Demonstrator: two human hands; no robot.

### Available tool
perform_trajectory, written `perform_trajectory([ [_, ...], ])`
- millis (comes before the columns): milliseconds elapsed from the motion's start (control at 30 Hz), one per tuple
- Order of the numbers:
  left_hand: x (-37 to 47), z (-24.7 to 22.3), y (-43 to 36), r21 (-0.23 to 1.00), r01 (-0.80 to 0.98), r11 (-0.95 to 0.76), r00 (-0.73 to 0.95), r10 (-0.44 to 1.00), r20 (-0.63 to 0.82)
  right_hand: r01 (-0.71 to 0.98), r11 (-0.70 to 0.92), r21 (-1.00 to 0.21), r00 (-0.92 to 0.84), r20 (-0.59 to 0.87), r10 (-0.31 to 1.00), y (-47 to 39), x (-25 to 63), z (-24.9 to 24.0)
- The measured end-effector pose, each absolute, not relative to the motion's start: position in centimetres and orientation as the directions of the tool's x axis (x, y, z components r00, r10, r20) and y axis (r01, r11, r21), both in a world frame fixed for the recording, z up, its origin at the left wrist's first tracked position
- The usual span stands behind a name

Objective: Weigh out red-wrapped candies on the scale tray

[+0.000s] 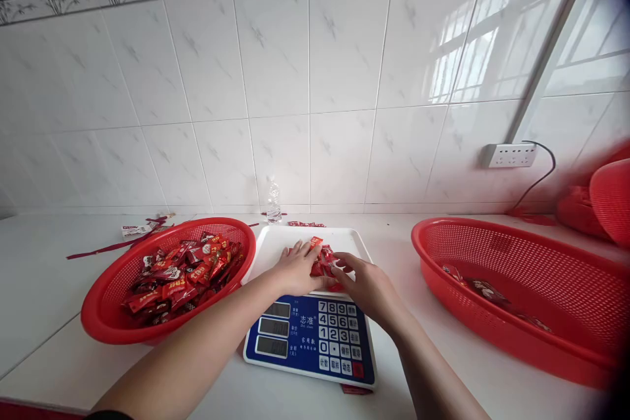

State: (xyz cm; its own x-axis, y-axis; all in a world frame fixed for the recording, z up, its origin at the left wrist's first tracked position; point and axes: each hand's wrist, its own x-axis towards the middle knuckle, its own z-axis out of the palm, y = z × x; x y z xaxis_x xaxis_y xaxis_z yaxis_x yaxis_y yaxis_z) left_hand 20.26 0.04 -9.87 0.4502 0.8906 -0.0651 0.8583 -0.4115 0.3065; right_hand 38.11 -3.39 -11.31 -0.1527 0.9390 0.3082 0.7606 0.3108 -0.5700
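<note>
A white weighing scale with a blue keypad panel stands before me. Small shiny red snack packets lie in a pile on its tray, between my two hands. My left hand rests over the left side of the pile, fingers stretched out and slightly apart. From the right, my right hand has its fingers curled and closed on packets at the pile's edge. Both hands partly hide the pile. The display digits are too faint to read.
At left, a red basket holds many similar packets. Another red basket at right contains a few. Behind the scale stands a clear bottle. Dark red ribbon lies at the back left. A power strip is on the tiled wall.
</note>
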Motion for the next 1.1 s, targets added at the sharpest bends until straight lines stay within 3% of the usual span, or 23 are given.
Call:
perform_trajectory([
  [100,19.9,-9.8,0.4,0.357,0.832,-0.424,0.489,0.865,-0.114,0.650,0.400,-0.647,-0.285,0.280,0.917,-3.7,38.2,-11.2],
  [200,19.4,-9.8,0.5,0.445,0.782,-0.437,0.514,0.856,-0.062,0.533,0.430,-0.729,-0.331,0.288,0.899,-3.8,38.1,-11.3],
  [367,19.4,-10.3,1.0,0.552,0.771,-0.316,0.302,0.946,0.120,0.554,0.506,-0.661,-0.347,0.369,0.862,-3.7,38.2,-11.4],
  [667,19.8,-10.6,1.6,0.481,0.831,-0.280,0.208,0.958,0.199,0.666,0.518,-0.536,-0.348,0.391,0.852,-3.0,38.1,-12.2],
  [867,20.0,-10.1,2.5,0.380,0.847,-0.372,0.325,0.928,0.183,0.717,0.481,-0.504,-0.301,0.398,0.867,-2.9,37.8,-12.4],
  [1100,20.8,-11.0,3.3,0.388,0.809,-0.442,0.413,0.896,0.160,0.695,0.543,-0.471,-0.382,0.398,0.834,-3.0,37.8,-12.1],
])
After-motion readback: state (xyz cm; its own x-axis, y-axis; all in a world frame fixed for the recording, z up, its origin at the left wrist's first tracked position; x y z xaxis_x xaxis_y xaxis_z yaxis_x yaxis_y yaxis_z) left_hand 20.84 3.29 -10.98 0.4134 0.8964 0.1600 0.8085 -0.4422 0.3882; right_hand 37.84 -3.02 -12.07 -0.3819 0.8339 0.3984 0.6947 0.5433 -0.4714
